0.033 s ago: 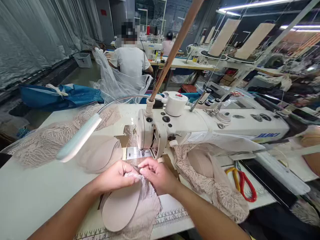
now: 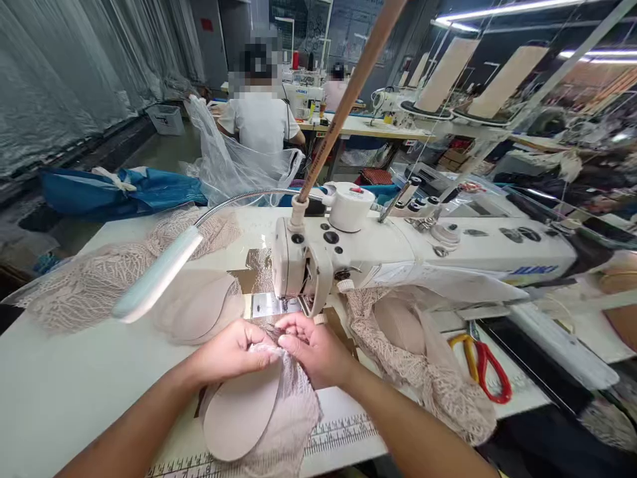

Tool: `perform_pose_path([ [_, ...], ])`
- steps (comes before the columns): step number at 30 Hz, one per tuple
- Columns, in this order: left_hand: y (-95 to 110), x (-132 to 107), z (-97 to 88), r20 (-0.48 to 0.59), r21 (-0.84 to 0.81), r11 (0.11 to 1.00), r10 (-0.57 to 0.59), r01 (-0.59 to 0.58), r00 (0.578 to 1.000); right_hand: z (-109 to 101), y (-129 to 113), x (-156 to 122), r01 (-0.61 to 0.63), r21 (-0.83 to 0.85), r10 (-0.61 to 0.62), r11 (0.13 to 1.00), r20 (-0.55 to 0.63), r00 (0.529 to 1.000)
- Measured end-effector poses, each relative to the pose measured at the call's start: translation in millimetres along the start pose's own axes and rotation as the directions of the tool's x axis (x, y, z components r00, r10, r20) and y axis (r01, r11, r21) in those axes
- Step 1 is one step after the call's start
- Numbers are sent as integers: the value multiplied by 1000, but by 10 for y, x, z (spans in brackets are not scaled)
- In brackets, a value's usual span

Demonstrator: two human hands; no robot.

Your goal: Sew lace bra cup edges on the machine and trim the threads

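Note:
My left hand (image 2: 229, 350) and my right hand (image 2: 312, 348) meet just in front of the needle of a white sewing machine (image 2: 398, 255). Both pinch the top edge of a beige lace piece (image 2: 291, 415) that lies over a tan foam cup (image 2: 239, 411). The fingers of each hand are closed on the lace. The cup and lace rest on the white table (image 2: 60, 392), close to its front edge with a printed ruler (image 2: 343, 431).
A gooseneck lamp (image 2: 156, 275) hangs over more foam cups (image 2: 204, 309) and a lace pile (image 2: 99, 282) on the left. More lace (image 2: 438, 385) and red-and-yellow scissors (image 2: 480, 365) lie on the right. A person in a white shirt (image 2: 259, 123) sits ahead.

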State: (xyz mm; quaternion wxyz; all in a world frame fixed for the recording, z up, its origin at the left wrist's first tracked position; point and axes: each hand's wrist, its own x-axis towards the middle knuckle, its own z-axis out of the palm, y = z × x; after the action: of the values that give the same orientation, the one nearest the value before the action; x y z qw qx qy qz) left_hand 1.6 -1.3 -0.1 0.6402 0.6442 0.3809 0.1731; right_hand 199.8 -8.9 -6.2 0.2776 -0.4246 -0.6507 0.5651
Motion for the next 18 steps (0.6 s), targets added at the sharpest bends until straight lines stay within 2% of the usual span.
perform_pose_path([
  [4, 13, -39, 0, 12, 52, 999, -15, 14, 1000, 35, 49, 8, -60, -61, 62, 996, 20, 998],
  [9, 2, -174, -211, -5, 80, 988, -133, 133, 991, 13, 97, -2, -167, -71, 169, 983, 17, 986],
  [13, -29, -198, -311, -26, 72, 990, -122, 124, 992, 15, 118, -7, -162, -55, 163, 985, 9, 987],
  [18, -20, -154, -240, 4, -19, 989, -144, 144, 990, 23, 120, 7, -129, -71, 129, 989, -2, 992],
])
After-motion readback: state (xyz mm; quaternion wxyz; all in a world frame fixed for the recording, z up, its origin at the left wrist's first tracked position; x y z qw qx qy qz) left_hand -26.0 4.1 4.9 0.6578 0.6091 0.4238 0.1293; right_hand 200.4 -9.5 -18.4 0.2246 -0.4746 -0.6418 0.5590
